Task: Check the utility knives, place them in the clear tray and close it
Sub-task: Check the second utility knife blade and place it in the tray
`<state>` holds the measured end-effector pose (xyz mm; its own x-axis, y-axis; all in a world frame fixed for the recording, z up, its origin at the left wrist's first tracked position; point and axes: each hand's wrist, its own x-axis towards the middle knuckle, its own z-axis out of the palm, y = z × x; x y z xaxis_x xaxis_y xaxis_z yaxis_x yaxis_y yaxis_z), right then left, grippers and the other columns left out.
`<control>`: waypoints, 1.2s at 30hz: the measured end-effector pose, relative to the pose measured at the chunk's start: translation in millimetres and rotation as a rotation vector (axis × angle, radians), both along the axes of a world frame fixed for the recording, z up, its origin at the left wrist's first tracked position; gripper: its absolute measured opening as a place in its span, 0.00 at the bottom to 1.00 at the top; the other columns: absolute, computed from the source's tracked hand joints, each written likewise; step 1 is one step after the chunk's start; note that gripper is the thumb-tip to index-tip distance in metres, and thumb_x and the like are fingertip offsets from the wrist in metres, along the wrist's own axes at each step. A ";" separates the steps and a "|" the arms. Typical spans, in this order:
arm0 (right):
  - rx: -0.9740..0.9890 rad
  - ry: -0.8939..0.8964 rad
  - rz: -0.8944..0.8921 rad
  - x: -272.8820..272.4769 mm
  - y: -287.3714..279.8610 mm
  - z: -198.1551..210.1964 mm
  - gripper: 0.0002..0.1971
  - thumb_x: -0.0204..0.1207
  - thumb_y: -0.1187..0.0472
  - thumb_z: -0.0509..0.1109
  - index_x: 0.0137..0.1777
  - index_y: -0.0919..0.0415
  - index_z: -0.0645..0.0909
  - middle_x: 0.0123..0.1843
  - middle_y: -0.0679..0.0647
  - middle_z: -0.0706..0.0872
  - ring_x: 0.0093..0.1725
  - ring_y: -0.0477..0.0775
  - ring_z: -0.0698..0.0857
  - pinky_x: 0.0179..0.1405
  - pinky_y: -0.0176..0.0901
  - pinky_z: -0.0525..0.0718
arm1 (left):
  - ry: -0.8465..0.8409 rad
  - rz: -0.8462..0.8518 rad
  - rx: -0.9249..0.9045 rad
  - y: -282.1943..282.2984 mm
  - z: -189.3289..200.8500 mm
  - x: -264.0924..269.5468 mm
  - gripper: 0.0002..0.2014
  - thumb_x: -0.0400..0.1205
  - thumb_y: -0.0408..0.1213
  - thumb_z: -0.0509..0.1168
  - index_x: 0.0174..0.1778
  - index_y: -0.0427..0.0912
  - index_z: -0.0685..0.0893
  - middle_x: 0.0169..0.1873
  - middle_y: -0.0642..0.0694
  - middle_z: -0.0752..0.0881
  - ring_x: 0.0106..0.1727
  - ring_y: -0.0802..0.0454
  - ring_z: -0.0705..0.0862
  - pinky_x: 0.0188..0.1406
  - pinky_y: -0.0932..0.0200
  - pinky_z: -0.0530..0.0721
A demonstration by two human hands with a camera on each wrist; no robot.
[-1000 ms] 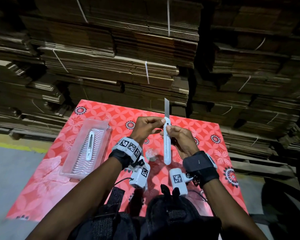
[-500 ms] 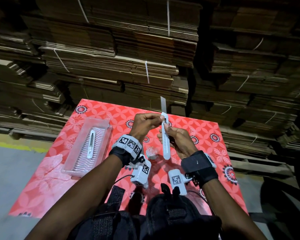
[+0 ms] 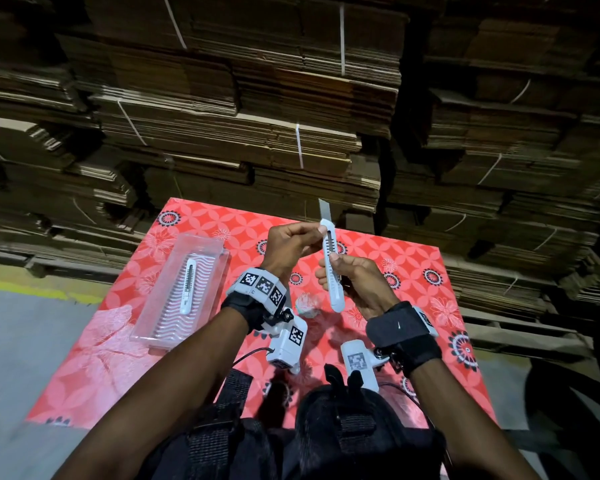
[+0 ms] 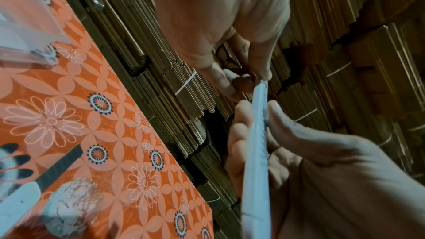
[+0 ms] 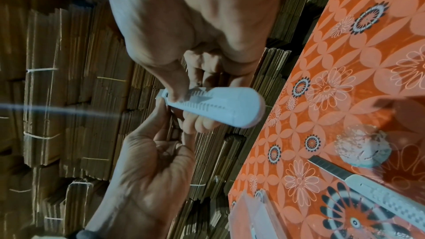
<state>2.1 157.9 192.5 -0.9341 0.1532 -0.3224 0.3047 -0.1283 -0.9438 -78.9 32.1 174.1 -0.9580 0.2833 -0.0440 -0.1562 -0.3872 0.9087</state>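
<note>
Above the middle of the tabletop [image 3: 413,271], you hold a white utility knife [image 3: 333,271] upright with its blade [image 3: 324,208] run out toward 12 o'clock. Your right hand [image 3: 354,285] is curled round the handle with the thumb on the toothed slider track, and your left hand [image 3: 288,247] pinches the handle's top end just under the blade. By my reading you are in the checking step for this knife: the blade is out and being looked over, not yet drawn back. The next move calls for sliding the blade fully into the handle before the knife travels, then carrying it to 9 o'clock, where the clear tray [image 3: 201,244] lies open with one knife [image 3: 187,285] already resting on its ribbed floor. Lay this one beside it, clear of the rim, so the lid can come down flat. Mind the bare edge near your left fingertips [image 4: 264,74]. Below your hands on the tabletop lies a second loose knife [image 5: 386,199] with its dark blade exposed, and touching its tip sits a crumpled white ball [image 5: 363,146]; stacks of flattened cardboard [image 3: 222,116] stand behind at 12 o'clock. That loose blade is the hazard if you lower your wrists.
</note>
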 end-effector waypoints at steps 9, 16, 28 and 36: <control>0.109 0.020 0.031 0.5 -0.4 8.3 0.09 0.84 0.67 0.62 0.53 0.68 0.83 0.43 0.63 0.89 0.40 0.55 0.87 0.47 0.45 0.87 | 0.023 -0.074 -0.005 -3.8 4.0 5.1 0.08 0.76 0.28 0.72 0.47 0.27 0.88 0.35 0.44 0.92 0.38 0.51 0.91 0.41 0.62 0.88; -0.012 0.054 0.077 -3.0 2.4 13.3 0.10 0.83 0.68 0.61 0.57 0.72 0.82 0.42 0.62 0.90 0.38 0.54 0.90 0.45 0.41 0.89 | 0.056 -0.076 -0.025 -4.0 5.8 5.5 0.11 0.76 0.30 0.73 0.50 0.27 0.88 0.38 0.41 0.92 0.39 0.50 0.90 0.42 0.59 0.88; 0.077 0.026 0.144 -4.8 -1.5 6.0 0.09 0.84 0.66 0.61 0.49 0.65 0.83 0.39 0.60 0.90 0.35 0.51 0.90 0.47 0.48 0.86 | 0.072 0.003 -0.041 -2.0 6.8 0.6 0.12 0.76 0.29 0.73 0.51 0.23 0.87 0.41 0.35 0.90 0.39 0.50 0.89 0.42 0.60 0.87; -0.007 0.034 0.109 -5.3 -4.9 8.3 0.13 0.85 0.62 0.59 0.48 0.69 0.83 0.36 0.61 0.90 0.32 0.52 0.90 0.36 0.41 0.88 | 0.020 0.062 0.017 -2.8 6.8 -4.3 0.08 0.76 0.29 0.73 0.48 0.29 0.89 0.40 0.39 0.91 0.41 0.49 0.90 0.44 0.59 0.87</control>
